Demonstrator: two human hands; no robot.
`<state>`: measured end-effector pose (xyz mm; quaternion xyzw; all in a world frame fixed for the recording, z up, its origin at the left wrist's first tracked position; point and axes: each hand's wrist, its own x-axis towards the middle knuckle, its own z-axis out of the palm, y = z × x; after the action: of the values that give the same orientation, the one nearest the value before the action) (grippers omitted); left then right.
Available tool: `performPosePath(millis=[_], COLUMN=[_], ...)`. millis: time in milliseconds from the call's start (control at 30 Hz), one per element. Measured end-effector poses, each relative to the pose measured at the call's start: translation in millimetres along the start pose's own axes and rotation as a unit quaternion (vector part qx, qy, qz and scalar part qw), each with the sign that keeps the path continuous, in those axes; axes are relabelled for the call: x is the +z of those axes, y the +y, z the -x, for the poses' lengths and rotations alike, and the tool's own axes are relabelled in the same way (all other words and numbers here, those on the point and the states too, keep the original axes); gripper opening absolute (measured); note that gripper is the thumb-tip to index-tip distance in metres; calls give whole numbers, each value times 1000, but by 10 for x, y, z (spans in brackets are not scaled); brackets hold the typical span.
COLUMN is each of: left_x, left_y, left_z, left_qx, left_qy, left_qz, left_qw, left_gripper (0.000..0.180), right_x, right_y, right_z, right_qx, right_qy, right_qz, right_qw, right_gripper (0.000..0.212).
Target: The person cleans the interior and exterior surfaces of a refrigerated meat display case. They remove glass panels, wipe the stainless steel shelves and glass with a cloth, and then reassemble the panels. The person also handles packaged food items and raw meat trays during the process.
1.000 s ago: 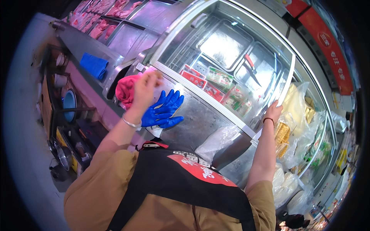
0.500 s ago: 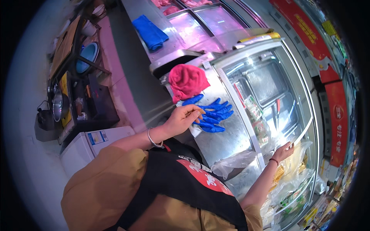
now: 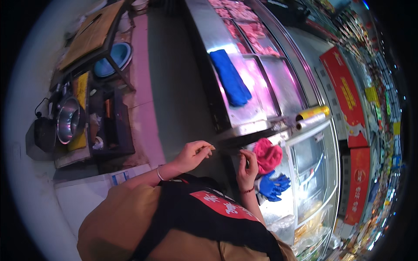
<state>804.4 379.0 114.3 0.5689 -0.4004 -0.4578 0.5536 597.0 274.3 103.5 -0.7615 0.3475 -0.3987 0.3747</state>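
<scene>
My left hand [image 3: 194, 155] is held over the dark floor strip, thumb and fingers drawn together, with nothing visible in them. To its right, my right hand [image 3: 247, 169] is raised with its fingers loosely curled in, and no object shows in it. Close beside the right hand lies a crumpled pink-red cloth [image 3: 268, 155] on the steel counter [image 3: 278, 212]. Just below the cloth, a pair of blue rubber gloves [image 3: 273, 186] rests on the same counter. The two hands are apart and touch neither cloth nor gloves.
A folded blue cloth [image 3: 230, 78] lies on the steel ledge by the metal trays [image 3: 283, 82], beyond which is raw meat [image 3: 244, 26]. A glass display case [image 3: 309, 161] stands at right. At left are a steel bowl [image 3: 69, 119], a blue basin [image 3: 114, 58] and a wooden-topped table [image 3: 93, 30].
My view has swung, so the counter sits further right. My right hand has come away from the glass case toward my left hand, its fingers curled.
</scene>
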Motion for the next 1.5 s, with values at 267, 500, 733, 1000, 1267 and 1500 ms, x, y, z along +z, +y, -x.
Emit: performPosePath(millis=[267, 500, 733, 1000, 1267, 1500], left_x=[-1393, -2168, -3405, -4799, -6243, -7556], left_y=[52, -148, -122, 645, 366, 713], left_z=[104, -218, -1384, -2870, -3810, -5159], left_qx=[-36, -59, -81, -31, -70, -39], left_qy=[155, 205, 242, 294, 319, 274], left_qz=[49, 101, 76, -5, 68, 123], left_qw=[986, 972, 964, 955, 943, 953], left_gripper=[23, 28, 29, 30, 33, 31], right_x=[1315, 2314, 3590, 4838, 6172, 6813], right_y=[-264, -72, 162, 142, 152, -32], right_z=[-1184, -1996, -3462, -5095, -6339, -7564], right_qx=[35, 38, 17, 22, 2, 17], right_qy=[-118, -194, -219, -301, -385, -446], right_qz=[-66, -60, -91, -85, -32, 81], right_qw=[990, 978, 971, 950, 922, 891], right_gripper=[10, 9, 10, 16, 12, 18])
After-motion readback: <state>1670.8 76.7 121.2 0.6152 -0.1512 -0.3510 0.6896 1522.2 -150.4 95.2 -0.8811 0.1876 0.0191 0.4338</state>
